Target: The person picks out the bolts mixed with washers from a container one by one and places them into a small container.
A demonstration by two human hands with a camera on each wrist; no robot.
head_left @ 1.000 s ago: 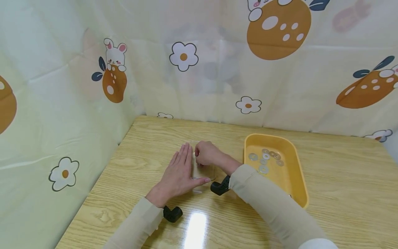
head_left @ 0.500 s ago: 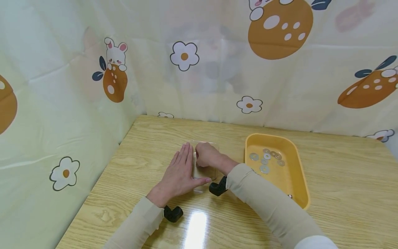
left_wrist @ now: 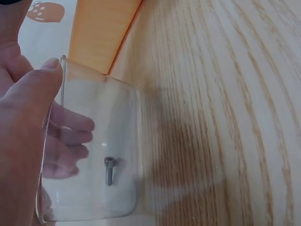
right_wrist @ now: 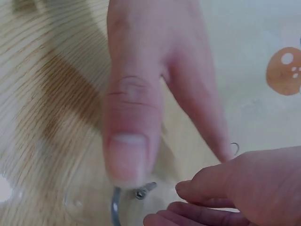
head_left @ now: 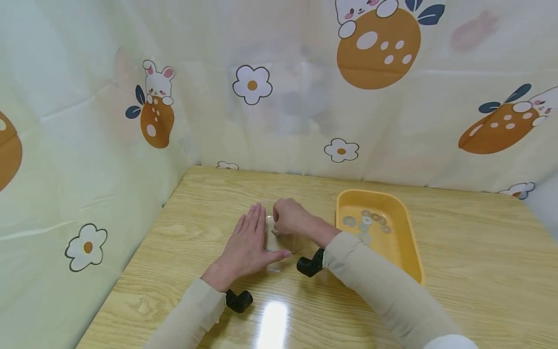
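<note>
A clear, rounded-corner glass container (left_wrist: 127,141) stands on the table. My left hand (head_left: 246,242) lies flat along its left side, fingers straight together, with the thumb (left_wrist: 44,82) stretched along the near rim. A small socket-head bolt (left_wrist: 109,170) shows inside, seen through the glass. My right hand (head_left: 291,216) is inside the container with bent fingers, just above the bolt. In the right wrist view, thumb and index finger are spread apart with nothing between them, the thumb (right_wrist: 127,150) close by the bolt (right_wrist: 145,190). A grey curved edge appears under that thumb.
An orange-yellow tray (head_left: 403,242) with several flat metal washers (head_left: 366,220) stands to the right, partly behind the right sleeve. Light wood-grain table (head_left: 471,252) surrounds everything. A printed curtain (head_left: 296,121) rises behind and to the left. Black wrist mounts (head_left: 310,264) stick out below both wrists.
The whole head view has shifted slightly left and down. Both hands keep nearly the same place at the container. The bolt under the right fingers now shows; half a second ago it was hidden.
</note>
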